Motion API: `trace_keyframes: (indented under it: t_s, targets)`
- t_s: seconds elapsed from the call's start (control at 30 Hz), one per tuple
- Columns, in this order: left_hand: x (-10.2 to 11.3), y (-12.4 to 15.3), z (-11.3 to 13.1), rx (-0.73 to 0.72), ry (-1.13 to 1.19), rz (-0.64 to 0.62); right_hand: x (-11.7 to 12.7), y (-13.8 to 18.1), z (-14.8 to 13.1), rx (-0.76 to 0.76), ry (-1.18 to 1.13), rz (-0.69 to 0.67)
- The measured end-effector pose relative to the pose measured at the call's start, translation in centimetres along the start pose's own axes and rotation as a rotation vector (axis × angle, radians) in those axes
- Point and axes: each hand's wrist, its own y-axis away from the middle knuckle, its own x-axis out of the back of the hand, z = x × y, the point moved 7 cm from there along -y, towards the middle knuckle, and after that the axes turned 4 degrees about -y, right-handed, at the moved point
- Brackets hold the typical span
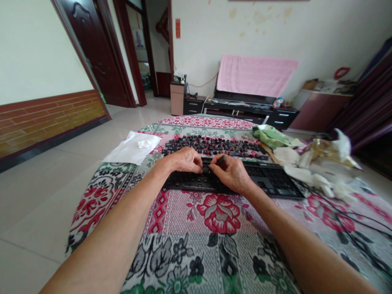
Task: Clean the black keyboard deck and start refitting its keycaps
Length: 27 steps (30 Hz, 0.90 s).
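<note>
A black computer keyboard (260,179) lies across the tablecloth, its left part bare of keycaps and its right end still showing keys. My left hand (186,160) bends over the bare part, thumb and fingers closed together at its surface; whatever they pinch is hidden. Close beside it, my right hand (231,173) is closed around a short black stick-like tool (221,159), whose end pokes out above the fingers. Its fingertips touch the keyboard's middle. Just behind the keyboard, many loose black keycaps (211,143) are spread in a wide heap.
To the left, a white sheet (131,149) carries a crumpled white scrap (143,143). A green cloth or bag (272,136) and crumpled tissues and wrappers (321,163) lie at right. Black cables (339,216) trail over the table's right side. The patterned tablecloth (183,220) covers the round table.
</note>
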Motion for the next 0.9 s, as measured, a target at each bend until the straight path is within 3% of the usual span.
trace_keyframes:
  t_s: [0.27,0.5,0.9]
  targets:
    - [0.4,0.4,0.7,0.052,0.037,0.001,0.4,-0.2,-0.1,-0.033,0.015,0.01]
    - [0.7,0.4,1.1,0.034,0.054,0.034,0.4,-0.5,1.3,-0.092,-0.153,-0.036]
    - [-0.3,0.3,0.2,0.049,0.167,-0.064,0.1,-0.1,0.9,-0.045,-0.122,-0.04]
